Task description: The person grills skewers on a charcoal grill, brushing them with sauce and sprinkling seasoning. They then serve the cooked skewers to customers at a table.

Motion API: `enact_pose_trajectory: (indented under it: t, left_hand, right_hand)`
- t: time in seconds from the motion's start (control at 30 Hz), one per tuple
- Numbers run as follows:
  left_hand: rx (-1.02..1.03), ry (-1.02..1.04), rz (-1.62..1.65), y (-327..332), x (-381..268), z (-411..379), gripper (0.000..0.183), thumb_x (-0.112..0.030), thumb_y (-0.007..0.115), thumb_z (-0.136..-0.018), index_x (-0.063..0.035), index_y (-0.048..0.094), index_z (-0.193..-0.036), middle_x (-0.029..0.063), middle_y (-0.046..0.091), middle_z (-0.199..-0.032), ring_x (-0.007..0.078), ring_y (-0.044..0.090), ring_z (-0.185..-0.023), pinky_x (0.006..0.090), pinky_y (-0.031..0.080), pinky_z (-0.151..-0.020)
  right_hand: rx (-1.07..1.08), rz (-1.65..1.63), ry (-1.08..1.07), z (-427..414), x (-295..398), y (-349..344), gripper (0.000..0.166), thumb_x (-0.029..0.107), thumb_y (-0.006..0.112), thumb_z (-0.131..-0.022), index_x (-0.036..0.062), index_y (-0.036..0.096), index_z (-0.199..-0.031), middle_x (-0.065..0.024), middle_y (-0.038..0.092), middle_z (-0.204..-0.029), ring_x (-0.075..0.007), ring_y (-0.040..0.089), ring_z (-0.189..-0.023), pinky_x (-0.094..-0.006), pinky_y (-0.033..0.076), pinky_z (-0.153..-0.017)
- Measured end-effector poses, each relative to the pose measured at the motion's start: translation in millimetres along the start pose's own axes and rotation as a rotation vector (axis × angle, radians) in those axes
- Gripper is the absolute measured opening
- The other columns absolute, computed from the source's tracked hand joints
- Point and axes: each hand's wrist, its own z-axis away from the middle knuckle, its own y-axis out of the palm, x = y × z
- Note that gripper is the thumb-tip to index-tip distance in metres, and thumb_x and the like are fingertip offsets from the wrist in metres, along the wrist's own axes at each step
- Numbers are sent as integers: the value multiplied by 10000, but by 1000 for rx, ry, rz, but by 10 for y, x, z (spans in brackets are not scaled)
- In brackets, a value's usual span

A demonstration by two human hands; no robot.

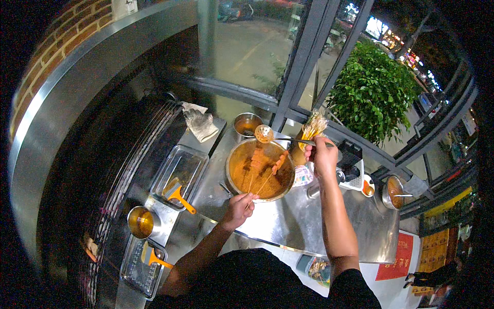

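My left hand grips the ends of two wooden skewers at the near rim of a large steel bowl. Pieces of meat on the skewers lie over the orange-brown seasoning in the bowl. In my right hand is the dark handle of a perforated ladle, whose round head hovers at the far rim of the bowl. Behind that hand stands a container holding a bundle of skewers. A smaller steel pot of dark liquid sits beyond the bowl.
Left are a long grill, cotton gloves, clear trays with orange-handled brushes, and a steel pot of oil. At the right, a white basket and another bowl stand on the steel table below the windows.
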Motion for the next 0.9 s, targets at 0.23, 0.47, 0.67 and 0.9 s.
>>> enact_pose_trajectory:
  t: [0.23,0.47,0.67,0.9]
  left_hand:
    - [7,-4,22,14,13,2,286,-223,441,-931,34,561,-971,10,467,-602,61,325,-435,203,256,-400]
    - [-127,75,-336,-178,-26,181,202,-254,536,-877,-68,617,-882,-28,501,-596,42,404,-460,210,310,-397]
    - [-158,289,-656,-442,63,365,317,-281,527,-888,-52,570,-674,1,533,-545,71,486,-460,245,386,-421]
    - [-547,496,-618,-656,-300,1336,248,-228,557,-882,2,599,-799,38,526,-591,74,454,-569,272,403,-529]
  right_hand:
    - [-35,-39,-14,-193,-102,-60,217,201,479,-894,5,536,-821,-83,572,-614,-141,525,-449,-262,424,-399]
    - [-233,-25,81,-161,-400,-287,253,287,516,-880,84,510,-729,-31,542,-617,-129,488,-457,-244,378,-404]
    - [-300,95,163,297,-954,-951,414,473,505,-854,67,577,-881,-22,558,-732,-113,476,-583,-232,341,-489]
    - [255,-147,611,604,-1978,-863,379,441,442,-893,94,555,-995,16,590,-919,-86,527,-690,-205,363,-495]
